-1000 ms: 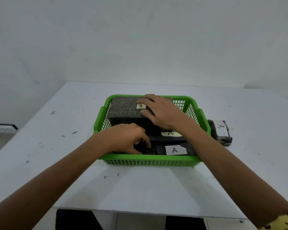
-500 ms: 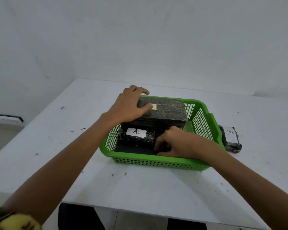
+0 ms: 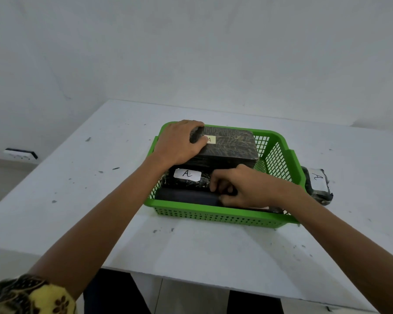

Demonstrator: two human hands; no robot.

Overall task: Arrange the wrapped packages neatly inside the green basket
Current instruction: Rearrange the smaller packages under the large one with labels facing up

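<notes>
A green basket (image 3: 213, 215) stands on the white table and holds several dark wrapped packages. At its back lies a large black package (image 3: 232, 147) with a yellow "A" label; my left hand (image 3: 179, 142) grips its left end. In front of it is a small wrapped package (image 3: 186, 180) with a white "A" label. A dark flat package (image 3: 186, 197) lies along the front wall. My right hand (image 3: 238, 189) is curled around a dark package at the front right, mostly hidden under my fingers. Another labelled package (image 3: 318, 185) lies outside, right of the basket.
The white table (image 3: 100, 200) has its near edge close to me and a white wall behind it. A socket strip (image 3: 21, 154) sits low on the wall at the left. Bare table surface lies left of and in front of the basket.
One second ago my hands were crossed; since then the left moved to the large package's left end and the right to the front right. In the last half second they barely shifted.
</notes>
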